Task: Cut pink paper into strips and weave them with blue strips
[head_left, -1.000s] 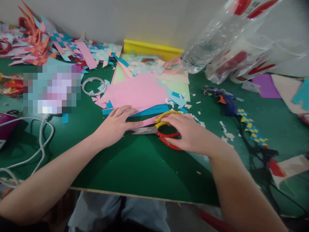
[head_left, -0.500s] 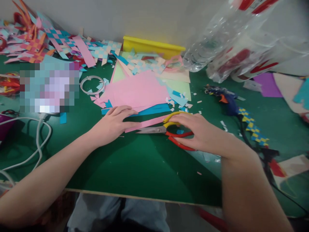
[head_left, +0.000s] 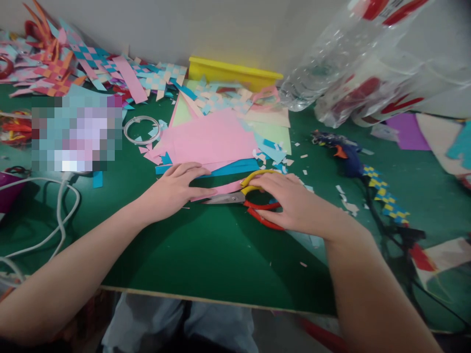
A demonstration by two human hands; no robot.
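Observation:
My left hand (head_left: pixel 171 193) lies on the green tabletop (head_left: pixel 206 255) with its fingers stretched out and apart. Its thumb rests on the left end of a narrow pink paper strip (head_left: pixel 227 187), while the fingertips reach the edge of a blue paper sheet (head_left: pixel 235 166). My right hand (head_left: pixel 298 203) is closed around the yellow and red handles of a pair of scissors (head_left: pixel 230 197). The blades point left along the near edge of the strip, tips close to my left thumb. Beyond both hands, pink paper sheets (head_left: pixel 213 137) lie on the blue one.
Woven paper pieces (head_left: pixel 154 78) pile up along the wall, near a yellow tray (head_left: pixel 231 71). A tape ring (head_left: pixel 142 130) and a white cable (head_left: pixel 59 215) lie left. On the right are a blue glue gun (head_left: pixel 351 162), paper scraps (head_left: pixel 349 206) and plastic-wrapped cups (head_left: pixel 382 93).
My right hand has slid a little left with the scissors, bringing the blades closer to my left thumb. My left hand stays nearly in place on the strip.

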